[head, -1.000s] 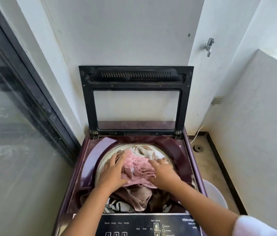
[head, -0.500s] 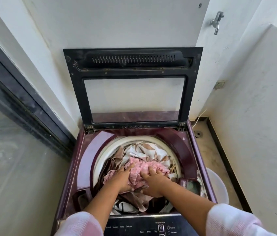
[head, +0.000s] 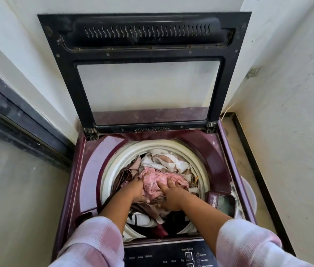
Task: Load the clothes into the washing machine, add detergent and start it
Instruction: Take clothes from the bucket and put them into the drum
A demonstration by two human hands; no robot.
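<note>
The maroon top-load washing machine (head: pixel 92 170) stands with its black-framed lid (head: pixel 65 74) raised against the wall. Its white drum rim (head: pixel 113 166) surrounds a heap of beige, white and brown clothes (head: pixel 171 162). A pink cloth (head: pixel 158 179) lies on top of the heap. My left hand (head: pixel 136 189) presses the pink cloth's left side, fingertips buried in the folds. My right hand (head: pixel 170 196) pushes down on its right side with spread fingers. The control panel (head: pixel 162 255) is at the bottom edge, and a small detergent compartment (head: pixel 219 202) sits at the drum's right.
A glass sliding door (head: pixel 17 189) runs close along the machine's left side. White walls close in behind and at the right. A white tub (head: pixel 249 195) sits on the floor just right of the machine, and a narrow strip of floor (head: pixel 237 151) lies beyond it.
Both hands have sunk deeper into the drum, pushing the pink cloth down into the heap. My head has leaned in, so the machine and lid fill more of the view.
</note>
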